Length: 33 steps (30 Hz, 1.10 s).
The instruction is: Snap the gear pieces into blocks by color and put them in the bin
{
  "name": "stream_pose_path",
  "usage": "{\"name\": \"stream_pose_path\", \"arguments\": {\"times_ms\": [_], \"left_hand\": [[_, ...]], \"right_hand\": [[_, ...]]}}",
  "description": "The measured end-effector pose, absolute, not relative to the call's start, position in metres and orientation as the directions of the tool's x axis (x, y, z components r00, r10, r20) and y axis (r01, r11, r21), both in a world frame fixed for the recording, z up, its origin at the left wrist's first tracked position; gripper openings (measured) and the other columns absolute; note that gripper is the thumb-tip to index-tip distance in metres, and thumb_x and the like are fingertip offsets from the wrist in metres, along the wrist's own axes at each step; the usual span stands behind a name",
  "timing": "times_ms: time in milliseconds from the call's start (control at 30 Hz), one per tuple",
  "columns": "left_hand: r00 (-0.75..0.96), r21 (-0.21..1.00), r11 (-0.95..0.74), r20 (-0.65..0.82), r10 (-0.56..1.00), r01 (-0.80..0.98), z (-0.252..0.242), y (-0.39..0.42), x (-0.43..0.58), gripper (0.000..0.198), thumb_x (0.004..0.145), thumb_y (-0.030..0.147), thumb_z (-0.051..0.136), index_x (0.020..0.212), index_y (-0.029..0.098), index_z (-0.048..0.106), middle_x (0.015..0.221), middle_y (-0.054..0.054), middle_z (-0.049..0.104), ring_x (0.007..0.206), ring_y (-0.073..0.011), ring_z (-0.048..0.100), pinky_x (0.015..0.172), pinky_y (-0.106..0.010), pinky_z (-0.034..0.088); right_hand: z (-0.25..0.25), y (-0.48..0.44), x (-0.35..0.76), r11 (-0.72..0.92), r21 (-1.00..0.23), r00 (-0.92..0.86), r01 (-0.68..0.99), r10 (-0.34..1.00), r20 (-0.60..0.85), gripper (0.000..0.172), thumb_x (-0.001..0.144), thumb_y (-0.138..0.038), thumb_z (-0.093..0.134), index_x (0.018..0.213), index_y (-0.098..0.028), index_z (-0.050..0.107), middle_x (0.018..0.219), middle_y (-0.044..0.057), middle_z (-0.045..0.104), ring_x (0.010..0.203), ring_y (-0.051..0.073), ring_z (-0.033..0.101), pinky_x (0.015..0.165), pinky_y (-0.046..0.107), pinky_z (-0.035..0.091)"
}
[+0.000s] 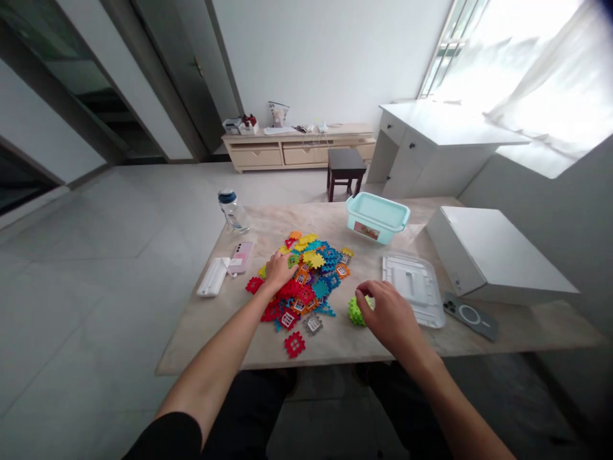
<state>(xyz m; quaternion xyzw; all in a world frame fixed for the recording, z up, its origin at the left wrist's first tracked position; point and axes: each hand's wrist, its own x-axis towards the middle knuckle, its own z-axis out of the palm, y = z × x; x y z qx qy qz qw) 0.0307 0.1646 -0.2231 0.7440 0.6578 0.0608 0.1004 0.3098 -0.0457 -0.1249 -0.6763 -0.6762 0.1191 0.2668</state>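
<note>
A heap of colourful interlocking plastic tiles (320, 291) lies mid-table, in red, blue, yellow and orange, some with white window grids. My left hand (280, 271) reaches onto the heap's left side, its fingers closed on a light green tile (293, 260). My right hand (389, 314) hovers beside a small cluster of bright green tiles (355, 312) and partly covers it. Its thumb and forefinger are curved with a gap between them, and I see nothing held there. A red tile (294, 345) and a grey tile (313, 324) lie nearest the front edge.
A mint-green tub (378, 214) stands at the back right, with a clear lid (414, 287) flat in front. Further right are a white box (493, 252) and a grey phone (470, 316). Leftward are a water bottle (234, 212), a pink phone (241, 257) and a white packet (213, 277).
</note>
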Motion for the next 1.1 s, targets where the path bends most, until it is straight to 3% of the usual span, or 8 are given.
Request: {"name": "stream_pose_path", "arguments": {"times_ms": [167, 367, 500, 667, 867, 900, 1000, 1100], "left_hand": [[0.192, 0.265, -0.183, -0.009, 0.981, 0.947, -0.233, 0.18, 0.032, 0.047, 0.103, 0.05, 0.072, 0.138, 0.02, 0.079, 0.147, -0.015, 0.069, 0.132, -0.0321, 0.07, 0.113, -0.039, 0.056], [0.176, 0.295, -0.178, 0.035, 0.984, 0.939, -0.24, 0.186, 0.037, 0.035, 0.111, 0.039, 0.059, 0.13, 0.019, 0.081, 0.135, -0.014, 0.08, 0.13, -0.0307, 0.071, 0.114, -0.037, 0.054], [0.139, 0.294, -0.141, 0.03, 0.99, 0.945, -0.229, 0.185, 0.032, 0.04, 0.114, 0.032, 0.047, 0.125, 0.018, 0.082, 0.13, -0.017, 0.082, 0.117, -0.0308, 0.078, 0.102, -0.037, 0.057], [0.121, 0.317, -0.141, 0.08, 0.989, 0.938, -0.177, 0.165, 0.025, 0.041, 0.115, 0.034, 0.047, 0.126, 0.02, 0.083, 0.133, -0.017, 0.082, 0.119, -0.0317, 0.078, 0.099, -0.037, 0.057], [0.241, 0.393, -0.273, 0.13, 0.962, 0.878, -0.092, 0.078, 0.054, 0.025, 0.106, 0.035, 0.066, 0.104, 0.024, 0.089, 0.108, -0.009, 0.088, 0.1, -0.0253, 0.082, 0.092, -0.032, 0.058], [0.273, 0.437, -0.308, 0.141, 0.951, 0.845, -0.083, 0.063, 0.063, 0.024, 0.105, 0.034, 0.067, 0.101, 0.025, 0.089, 0.104, -0.007, 0.088, 0.096, -0.0231, 0.082, 0.091, -0.031, 0.059], [0.314, 0.756, -0.318, 0.156, 0.937, 0.572, -0.07, 0.028, 0.09, 0.017, 0.098, 0.028, 0.074, 0.095, 0.021, 0.088, 0.091, -0.007, 0.086, 0.083, -0.0206, 0.08, 0.08, -0.03, 0.06], [0.283, 0.935, -0.152, 0.058, 0.957, 0.321, -0.077, 0.013, 0.108, 0.013, 0.093, 0.027, 0.078, 0.096, 0.016, 0.086, 0.083, -0.007, 0.083, 0.071, -0.0182, 0.076, 0.067, -0.027, 0.059]], "right_hand": [[-0.119, -0.042, 0.305, 0.062, -0.517, 0.069, 0.854, 0.971, 0.23, 0.02, 0.109, -0.03, 0.06, 0.098, -0.023, 0.074, 0.099, 0.006, 0.079, 0.1, 0.028, 0.072, 0.087, 0.039, 0.049], [-0.116, -0.045, 0.303, 0.091, -0.54, 0.106, 0.837, 0.94, 0.323, 0.026, 0.111, -0.031, 0.058, 0.091, -0.023, 0.072, 0.089, 0.006, 0.075, 0.09, 0.025, 0.071, 0.082, 0.037, 0.047], [-0.118, -0.042, 0.304, 0.084, -0.553, 0.11, 0.829, 0.944, 0.31, 0.026, 0.11, -0.032, 0.059, 0.091, -0.023, 0.073, 0.09, 0.006, 0.076, 0.092, 0.026, 0.071, 0.083, 0.037, 0.048], [-0.123, -0.037, 0.301, 0.15, -0.558, 0.024, 0.817, 0.956, 0.292, 0.021, 0.109, -0.029, 0.057, 0.097, -0.024, 0.073, 0.097, 0.008, 0.077, 0.098, 0.027, 0.072, 0.09, 0.04, 0.053], [-0.131, -0.035, 0.293, 0.276, -0.61, -0.051, 0.743, 0.932, 0.359, 0.029, 0.11, -0.038, 0.057, 0.13, -0.022, 0.07, 0.12, 0.012, 0.076, 0.11, 0.031, 0.072, 0.103, 0.05, 0.059], [-0.132, -0.036, 0.292, 0.309, -0.619, -0.071, 0.722, 0.923, 0.378, 0.037, 0.11, -0.041, 0.06, 0.14, -0.022, 0.067, 0.128, 0.014, 0.075, 0.116, 0.031, 0.071, 0.107, 0.051, 0.058], [-0.135, -0.041, 0.294, 0.382, -0.62, -0.115, 0.685, 0.897, 0.426, 0.066, 0.105, -0.05, 0.073, 0.163, -0.023, 0.054, 0.15, 0.016, 0.067, 0.139, 0.035, 0.063, 0.121, 0.057, 0.053], [-0.133, -0.048, 0.297, 0.392, -0.579, -0.146, 0.715, 0.893, 0.425, 0.068, 0.101, -0.05, 0.079, 0.161, -0.024, 0.06, 0.149, 0.015, 0.07, 0.141, 0.036, 0.061, 0.123, 0.058, 0.052]]}}
